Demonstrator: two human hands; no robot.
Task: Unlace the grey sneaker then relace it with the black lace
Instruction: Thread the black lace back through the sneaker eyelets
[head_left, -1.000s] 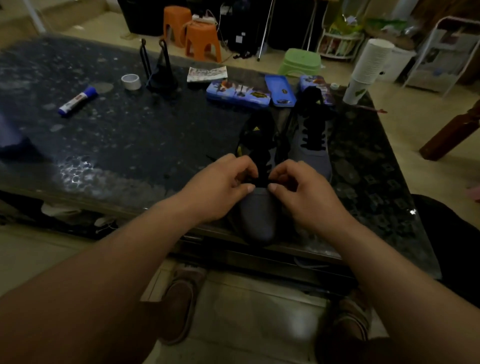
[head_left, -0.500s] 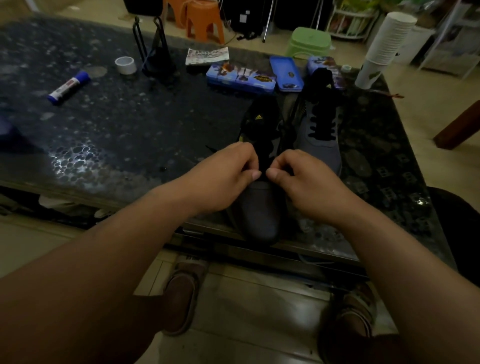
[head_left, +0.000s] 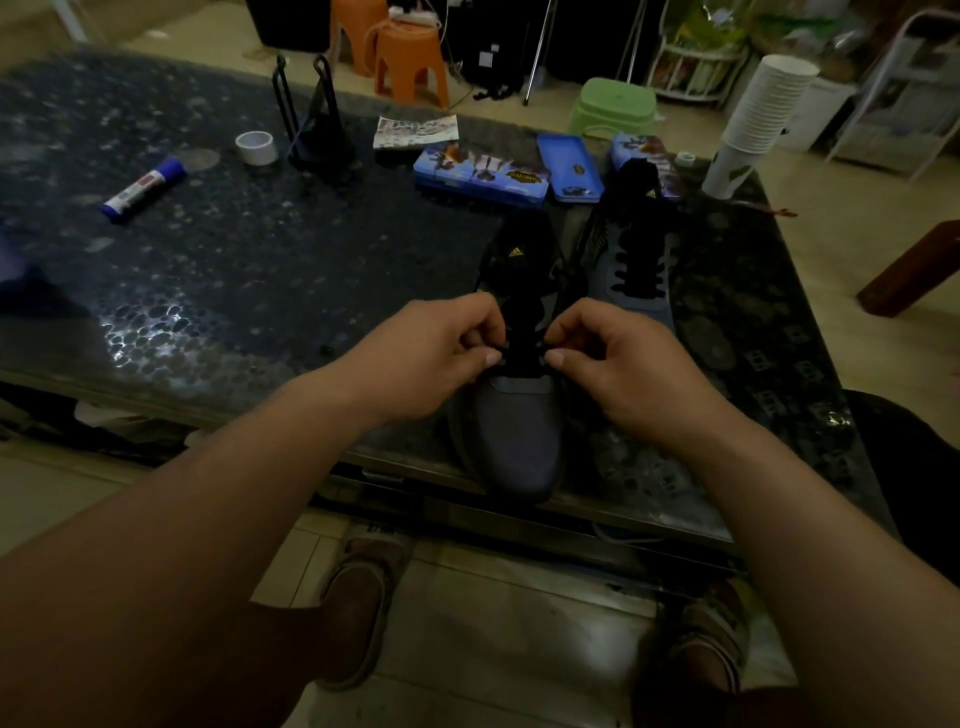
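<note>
Dim room, dark speckled table. Left hand and right hand each pinch black lace at grey sneaker lowest eyelets; upper rows apparently unfinished

yellow three-stripe logo on grey sneaker tongue (wording unreadable)

bare forearms, no sleeves; 2 slippers on feet.

Bare tabletop left of the grey sneaker; second sneaker just beside on the right.
</note>
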